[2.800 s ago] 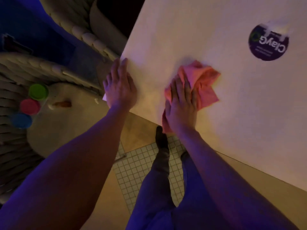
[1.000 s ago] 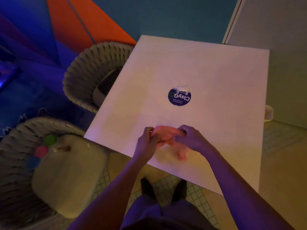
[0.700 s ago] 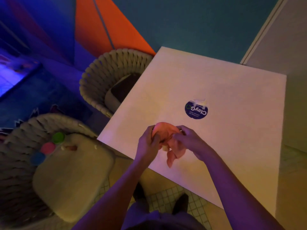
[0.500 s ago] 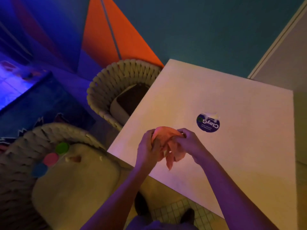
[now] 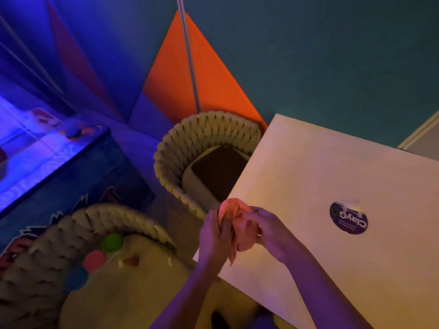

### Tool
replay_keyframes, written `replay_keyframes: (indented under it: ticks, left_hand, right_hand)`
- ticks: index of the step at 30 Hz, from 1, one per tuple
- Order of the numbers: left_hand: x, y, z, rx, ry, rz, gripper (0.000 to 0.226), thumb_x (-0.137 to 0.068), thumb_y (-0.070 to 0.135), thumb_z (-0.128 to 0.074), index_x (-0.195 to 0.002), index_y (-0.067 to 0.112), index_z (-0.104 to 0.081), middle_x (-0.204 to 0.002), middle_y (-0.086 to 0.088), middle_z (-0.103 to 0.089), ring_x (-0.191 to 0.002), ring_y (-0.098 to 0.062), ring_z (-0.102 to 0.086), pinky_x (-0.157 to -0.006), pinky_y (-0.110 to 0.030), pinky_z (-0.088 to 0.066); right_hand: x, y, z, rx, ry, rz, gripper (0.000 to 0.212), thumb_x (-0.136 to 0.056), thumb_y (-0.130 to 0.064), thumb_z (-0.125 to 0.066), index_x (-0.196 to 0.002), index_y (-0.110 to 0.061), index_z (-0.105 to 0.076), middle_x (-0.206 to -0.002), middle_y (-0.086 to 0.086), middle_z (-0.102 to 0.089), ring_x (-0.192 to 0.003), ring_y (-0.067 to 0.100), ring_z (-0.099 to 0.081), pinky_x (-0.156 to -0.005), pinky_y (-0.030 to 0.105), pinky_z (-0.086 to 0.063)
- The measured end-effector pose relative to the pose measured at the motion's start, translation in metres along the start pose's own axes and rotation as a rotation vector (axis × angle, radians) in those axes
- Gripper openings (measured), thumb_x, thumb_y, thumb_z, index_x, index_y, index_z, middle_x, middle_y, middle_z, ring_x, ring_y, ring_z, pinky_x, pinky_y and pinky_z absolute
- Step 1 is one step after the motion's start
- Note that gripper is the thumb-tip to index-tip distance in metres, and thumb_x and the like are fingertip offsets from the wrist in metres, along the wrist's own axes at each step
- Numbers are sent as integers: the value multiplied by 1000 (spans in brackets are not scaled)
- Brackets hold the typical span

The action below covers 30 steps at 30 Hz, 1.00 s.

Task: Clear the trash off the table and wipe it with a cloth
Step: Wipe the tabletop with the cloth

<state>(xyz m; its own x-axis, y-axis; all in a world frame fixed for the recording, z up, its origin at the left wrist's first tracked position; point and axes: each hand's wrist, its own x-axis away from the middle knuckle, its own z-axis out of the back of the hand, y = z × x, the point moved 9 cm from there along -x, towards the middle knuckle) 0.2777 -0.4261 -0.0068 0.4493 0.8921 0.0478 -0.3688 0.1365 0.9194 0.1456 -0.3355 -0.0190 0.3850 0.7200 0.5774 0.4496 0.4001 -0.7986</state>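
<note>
A pink cloth (image 5: 240,231) is bunched up in the air above the near left corner of the white square table (image 5: 308,176). My left hand (image 5: 215,238) grips it from the left and my right hand (image 5: 273,233) grips it from the right, fingers closed into its folds. One tail of the cloth hangs down between my hands. A round purple sticker (image 5: 348,217) lies flat on the tabletop to the right of my hands.
A woven chair (image 5: 209,129) with a dark cushion stands at the table's left side. A second woven chair (image 5: 59,233) at lower left holds a cushion with green, pink and blue lids (image 5: 95,258) and small scraps. Blue-lit counter at far left.
The cloth went from flat under my right hand on the table to lifted and bunched between both hands. My view has tilted up and left, showing more wall and chairs.
</note>
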Motion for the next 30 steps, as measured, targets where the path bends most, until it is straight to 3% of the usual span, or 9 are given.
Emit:
replay_keyframes:
  ticks: [5,9,11,14,16,19,24,30]
  left_hand:
    - [-36,-8,6,26,-17,42,15,-105,36,-45,-114,47,-52,-108,15,-65,-99,-7,-66,-84,-43,-60]
    - [-79,-14,6,-6,4,75,11,-97,49,-42,-102,51,-52,-102,13,-65,-91,-10,-67,-79,-48,-59]
    - [-100,-16,4,6,7,100,12,-101,45,-44,-102,52,-53,-102,10,-65,-86,-5,-67,-75,-44,-61]
    - [-136,-20,4,-41,17,124,17,-105,32,-47,-102,47,-53,-101,8,-65,-84,-3,-67,-74,-40,-61]
    - [-159,-25,3,-58,23,128,10,-101,41,-45,-100,45,-54,-98,7,-66,-85,-9,-66,-75,-45,-59]
    - [-200,-35,-5,-96,34,142,22,-91,58,-42,-102,43,-54,-95,3,-65,-86,-20,-65,-77,-53,-56]
    - [-268,-51,-19,-95,43,126,32,-95,55,-44,-114,34,-59,-101,4,-69,-95,-18,-67,-83,-49,-55]
    - [-344,-95,-45,-127,26,182,25,-98,42,-52,-113,24,-61,-101,-1,-67,-95,-23,-66,-83,-51,-54]
  right_hand:
    - [-31,-12,-17,-49,-51,17,30,-94,-12,-52,-117,-16,-70,-111,13,-72,-107,31,-65,-88,48,-56]
    - [-82,-17,-17,-57,50,-22,32,-91,-5,-56,-118,-16,-67,-109,15,-71,-105,32,-65,-85,48,-58]
    - [-109,-21,-17,-19,91,-43,31,-89,-10,-62,-118,-19,-66,-109,13,-71,-103,31,-66,-86,48,-59]
    - [-148,-32,-20,8,121,-61,30,-86,-14,-68,-115,-17,-66,-105,9,-71,-100,27,-66,-83,42,-60]
    - [-166,-46,-21,31,152,-48,22,-85,-13,-69,-107,-18,-67,-101,7,-71,-96,24,-66,-77,37,-59]
    - [-208,-67,-14,107,221,-14,17,-83,-12,-70,-98,-20,-68,-96,5,-71,-88,20,-66,-72,31,-55]
    - [-273,-97,-13,260,284,33,23,-81,-18,-71,-103,-21,-66,-101,2,-70,-94,23,-65,-83,39,-56]
    - [-343,-106,-13,386,369,74,28,-87,-22,-65,-115,-17,-65,-104,2,-64,-89,16,-58,-73,30,-46]
